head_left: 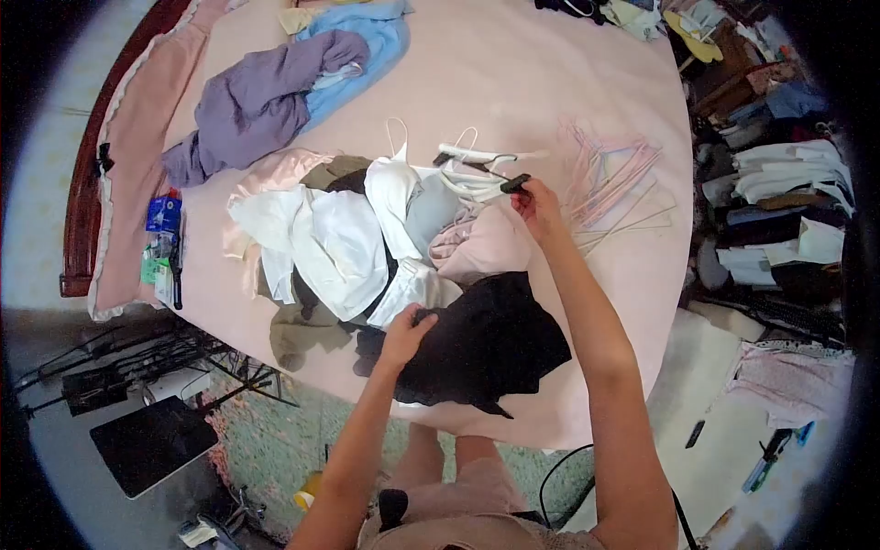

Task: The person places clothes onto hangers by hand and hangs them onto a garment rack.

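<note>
Pinching the black garment (486, 339) at the near side with the left hand (401, 339), seemingly for steadiness; pinching a hanger (514, 184) by its dark end with the right hand (541, 213), farther right, likely for control.

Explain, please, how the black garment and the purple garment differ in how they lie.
The black garment is spread fairly flat, while the purple garment is bunched up. The black garment has the left hand at its edge; the purple garment lies farther off, over part of a blue cloth. Both lie on the pale pink sheet.
</note>
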`<action>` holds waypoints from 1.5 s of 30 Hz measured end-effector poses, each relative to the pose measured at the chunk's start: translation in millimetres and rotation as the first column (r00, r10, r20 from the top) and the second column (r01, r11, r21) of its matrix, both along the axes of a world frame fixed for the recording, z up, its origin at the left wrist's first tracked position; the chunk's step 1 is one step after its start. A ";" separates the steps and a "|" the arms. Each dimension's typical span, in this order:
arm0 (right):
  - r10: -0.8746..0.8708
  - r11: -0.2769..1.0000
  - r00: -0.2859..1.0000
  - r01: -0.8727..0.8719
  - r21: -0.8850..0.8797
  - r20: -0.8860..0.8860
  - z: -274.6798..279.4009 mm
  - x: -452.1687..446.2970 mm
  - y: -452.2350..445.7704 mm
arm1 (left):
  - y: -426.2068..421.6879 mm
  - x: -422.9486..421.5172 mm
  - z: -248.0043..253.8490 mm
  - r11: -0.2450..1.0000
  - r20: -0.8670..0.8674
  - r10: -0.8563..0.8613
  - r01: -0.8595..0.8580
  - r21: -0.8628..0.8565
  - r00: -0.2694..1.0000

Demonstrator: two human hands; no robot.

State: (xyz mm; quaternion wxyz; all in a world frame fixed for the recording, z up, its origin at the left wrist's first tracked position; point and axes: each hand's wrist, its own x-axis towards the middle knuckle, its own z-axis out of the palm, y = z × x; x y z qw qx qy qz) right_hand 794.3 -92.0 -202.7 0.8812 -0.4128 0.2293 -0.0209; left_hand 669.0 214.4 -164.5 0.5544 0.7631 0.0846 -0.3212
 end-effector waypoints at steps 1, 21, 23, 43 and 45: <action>0.023 0.989 1.000 -0.020 0.148 -0.021 1.6 -7.0 -1.0 | 1.0 -2.4 3.5 0.997 0.053 -0.052 0.048 0.063 0.997; 0.506 0.857 0.853 -0.478 -0.194 0.129 183.0 -190.3 100.2 | -42.3 -31.8 121.0 0.963 0.594 -0.225 0.269 0.014 0.773; 0.506 0.848 0.848 -0.457 -0.267 0.158 200.6 -198.9 109.0 | -37.9 -40.5 139.8 0.962 0.609 -0.225 0.272 0.016 0.761; -0.007 0.921 0.845 0.214 -0.327 0.535 313.1 -237.6 174.7 | 60.1 -55.5 272.7 0.806 0.444 -0.344 0.503 -0.312 0.827; 0.086 0.865 0.887 0.160 -0.476 0.454 323.3 -248.1 182.9 | 65.8 -58.9 277.8 0.802 0.498 -0.367 0.539 -0.259 0.786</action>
